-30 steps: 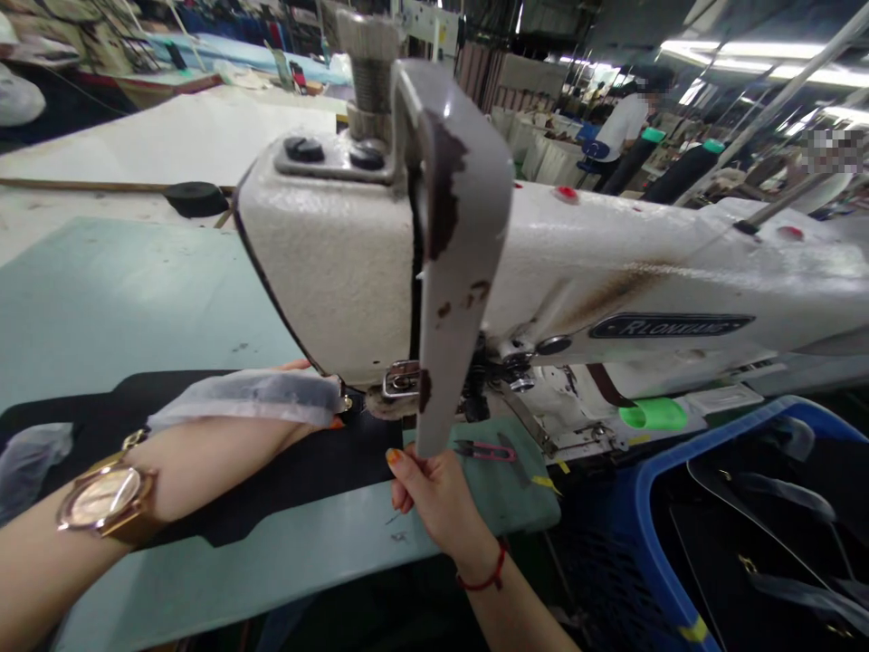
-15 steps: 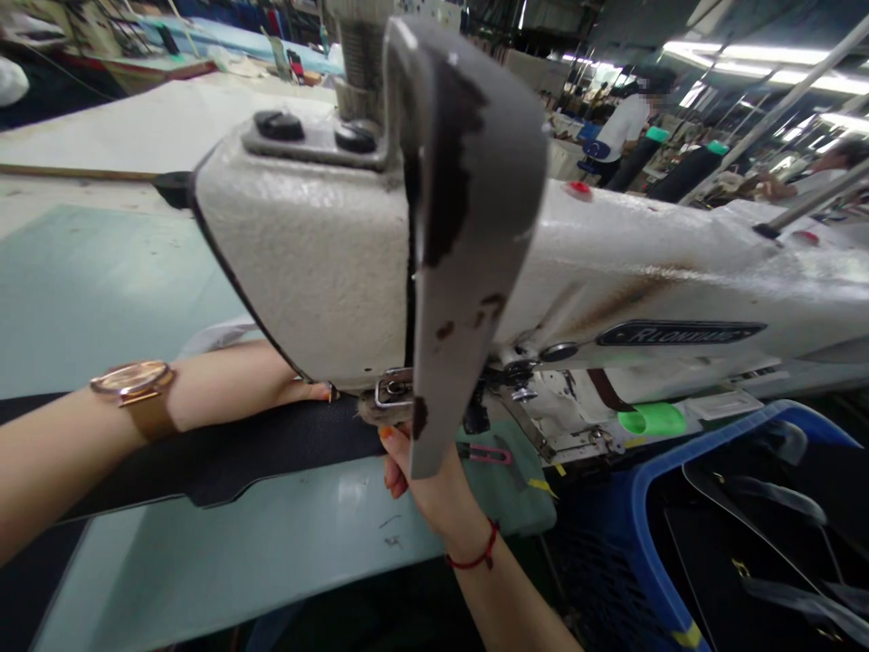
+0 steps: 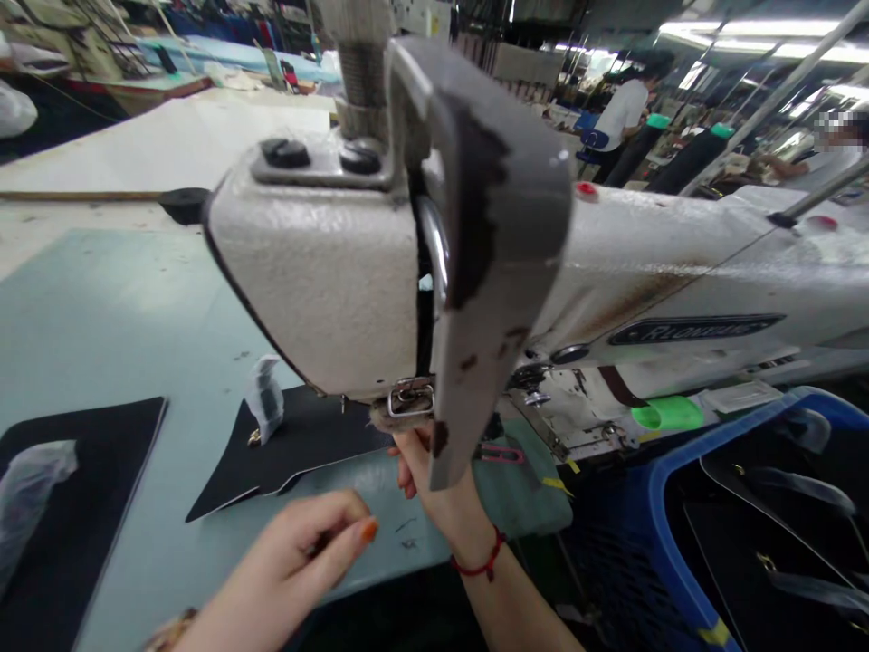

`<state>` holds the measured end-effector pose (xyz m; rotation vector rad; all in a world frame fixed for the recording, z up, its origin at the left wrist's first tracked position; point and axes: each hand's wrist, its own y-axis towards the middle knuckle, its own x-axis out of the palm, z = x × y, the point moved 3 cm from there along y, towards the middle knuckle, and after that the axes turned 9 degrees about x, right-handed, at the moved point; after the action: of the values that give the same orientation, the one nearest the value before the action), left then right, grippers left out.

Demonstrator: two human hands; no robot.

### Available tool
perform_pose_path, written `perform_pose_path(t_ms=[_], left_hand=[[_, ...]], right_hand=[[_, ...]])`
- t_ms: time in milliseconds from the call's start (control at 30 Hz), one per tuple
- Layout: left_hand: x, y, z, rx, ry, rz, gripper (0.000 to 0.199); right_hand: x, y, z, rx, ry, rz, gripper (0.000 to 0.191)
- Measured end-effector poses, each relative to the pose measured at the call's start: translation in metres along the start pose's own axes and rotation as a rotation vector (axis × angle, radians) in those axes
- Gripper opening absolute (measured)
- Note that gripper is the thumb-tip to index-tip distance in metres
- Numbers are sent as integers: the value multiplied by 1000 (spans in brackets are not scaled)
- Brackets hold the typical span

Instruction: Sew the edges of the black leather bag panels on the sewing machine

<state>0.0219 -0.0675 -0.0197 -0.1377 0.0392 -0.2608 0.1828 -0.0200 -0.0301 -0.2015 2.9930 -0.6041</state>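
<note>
A black panel [image 3: 305, 439] lies under the head of the white sewing machine [image 3: 319, 272], with a plastic-wrapped strap and gold hardware on it. My right hand [image 3: 424, 462] is under the machine head at the panel's right end, partly behind the grey metal guard; its fingers are curled, and what they grip is hidden. Nearer to me, over the front edge of the pale green table [image 3: 169, 561], my left hand [image 3: 309, 548] is closed, thumb against the curled fingers, with nothing visible in it.
Another black panel [image 3: 81, 489] with a wrapped strap lies at the left. A blue basket [image 3: 655, 534] holding black pieces stands at the right. A pink-handled tool [image 3: 502, 454] and a green cup-like piece [image 3: 669, 413] are near the machine. People work behind.
My left hand has left the panel beside the machine and come down toward me. The panel's left part has shifted right, uncovering more table. My right hand stays under the machine head.
</note>
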Motion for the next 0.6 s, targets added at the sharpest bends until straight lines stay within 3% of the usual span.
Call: perform_pose_path(t_ms=[33, 100, 167, 233, 367, 600], left_hand=[[13, -1, -15, -60, -97, -35, 33], [32, 2, -37, -116, -377, 41, 37], [40, 14, -46, -118, -606, 170, 46], [40, 30, -45, -113, -695, 244, 48], [30, 51, -38, -145, -610, 301, 40], [21, 50, -41, -141, -378, 236, 42]], right_hand=[[0, 1, 0, -9, -13, -5, 50], [-1, 2, 0, -53, -45, -3, 52], [-3, 2, -2, -95, -74, 11, 52], [-4, 1, -4, -107, -100, 17, 51], [-5, -1, -7, -123, -165, 48, 49], [-4, -4, -5, -136, -77, 28, 35]])
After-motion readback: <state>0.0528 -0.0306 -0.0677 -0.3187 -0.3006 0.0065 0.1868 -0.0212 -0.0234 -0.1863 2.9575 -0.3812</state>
